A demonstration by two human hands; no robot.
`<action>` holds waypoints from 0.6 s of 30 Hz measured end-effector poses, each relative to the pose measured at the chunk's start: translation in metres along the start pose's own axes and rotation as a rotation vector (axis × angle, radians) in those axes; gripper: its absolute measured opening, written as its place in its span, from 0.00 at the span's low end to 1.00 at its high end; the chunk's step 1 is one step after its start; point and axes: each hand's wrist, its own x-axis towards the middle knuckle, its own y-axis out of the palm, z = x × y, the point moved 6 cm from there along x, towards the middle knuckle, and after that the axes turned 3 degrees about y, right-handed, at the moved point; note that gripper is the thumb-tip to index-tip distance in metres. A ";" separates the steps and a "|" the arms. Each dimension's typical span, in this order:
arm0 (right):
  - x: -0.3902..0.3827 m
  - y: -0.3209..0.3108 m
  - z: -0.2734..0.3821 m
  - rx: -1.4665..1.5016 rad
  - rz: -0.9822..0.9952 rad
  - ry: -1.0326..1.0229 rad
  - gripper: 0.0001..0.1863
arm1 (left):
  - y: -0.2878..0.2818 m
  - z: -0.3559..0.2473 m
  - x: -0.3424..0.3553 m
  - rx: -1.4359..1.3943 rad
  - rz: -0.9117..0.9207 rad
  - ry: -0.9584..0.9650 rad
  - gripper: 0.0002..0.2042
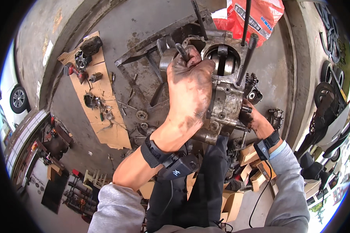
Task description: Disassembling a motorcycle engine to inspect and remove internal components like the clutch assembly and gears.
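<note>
At ten o'clock on the block (225, 101), the rod (180, 49), best held square, is clasped by the left hand (190, 75); the right hand (256, 118), at four, is too hidden to tell.

Far off, right of centre, a red-and-white bag (269, 16) carries blue lettering and a dark printed block. I wear a black left-wrist unit (184, 166) with a pale, character-like mark; my black right-wrist unit (261, 150) bears one too.

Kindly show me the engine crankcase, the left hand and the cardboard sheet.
Engine crankcase (226, 98), head view: outer metal casing.
Left hand (191, 74), head view: back of the hand.
Cardboard sheet (115, 136), head view: bare lower end.
</note>
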 end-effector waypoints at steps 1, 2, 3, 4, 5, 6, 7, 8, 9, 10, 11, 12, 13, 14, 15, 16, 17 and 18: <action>-0.008 -0.004 -0.007 -0.024 -0.091 0.042 0.29 | 0.000 0.005 -0.015 -0.067 -0.005 -0.069 0.12; -0.020 0.010 -0.013 0.067 0.048 0.007 0.29 | 0.002 0.001 -0.028 -0.090 0.029 -0.034 0.12; -0.027 0.015 -0.027 0.091 0.012 0.092 0.29 | 0.010 -0.006 -0.044 -0.149 0.084 0.060 0.12; -0.037 0.023 -0.039 0.171 -0.010 0.141 0.29 | 0.018 -0.003 -0.057 -0.244 0.124 -0.028 0.12; -0.050 0.027 -0.054 0.238 -0.097 0.217 0.28 | 0.022 -0.005 -0.062 0.136 0.184 0.042 0.07; -0.073 0.035 -0.054 0.014 -0.071 0.131 0.25 | 0.030 -0.001 -0.080 0.125 0.211 -0.033 0.09; -0.088 0.041 -0.056 -0.092 -0.085 0.076 0.25 | 0.039 0.000 -0.099 0.160 0.215 -0.037 0.10; -0.103 0.044 -0.063 -0.111 -0.126 0.058 0.25 | 0.047 0.003 -0.118 0.194 0.220 -0.040 0.11; -0.118 0.046 -0.070 -0.098 -0.167 0.039 0.26 | 0.052 0.003 -0.128 0.234 0.238 0.064 0.10; -0.130 0.046 -0.078 -0.087 -0.202 0.024 0.26 | 0.057 0.001 -0.141 0.319 0.263 0.246 0.09; -0.142 0.044 -0.086 -0.072 -0.232 0.012 0.26 | 0.059 0.008 -0.153 0.315 0.258 0.277 0.09; -0.154 0.039 -0.094 -0.061 -0.260 -0.005 0.26 | 0.063 0.019 -0.168 0.306 0.250 0.253 0.08; -0.165 0.034 -0.103 -0.053 -0.290 -0.020 0.27 | 0.068 0.029 -0.182 0.283 0.230 0.270 0.08; -0.175 0.026 -0.111 -0.047 -0.313 -0.039 0.27 | 0.071 0.047 -0.193 0.244 0.192 0.160 0.08; -0.185 0.016 -0.120 -0.032 -0.329 -0.055 0.27 | 0.077 0.057 -0.207 0.245 0.183 0.174 0.08; -0.192 0.007 -0.129 -0.026 -0.341 -0.071 0.28 | 0.083 0.068 -0.216 0.224 0.176 0.217 0.09; -0.201 -0.005 -0.139 -0.012 -0.344 -0.078 0.28 | 0.088 0.078 -0.229 0.207 0.164 0.258 0.09; -0.209 -0.018 -0.150 0.008 -0.346 -0.078 0.29 | 0.090 0.093 -0.242 0.218 0.151 0.192 0.10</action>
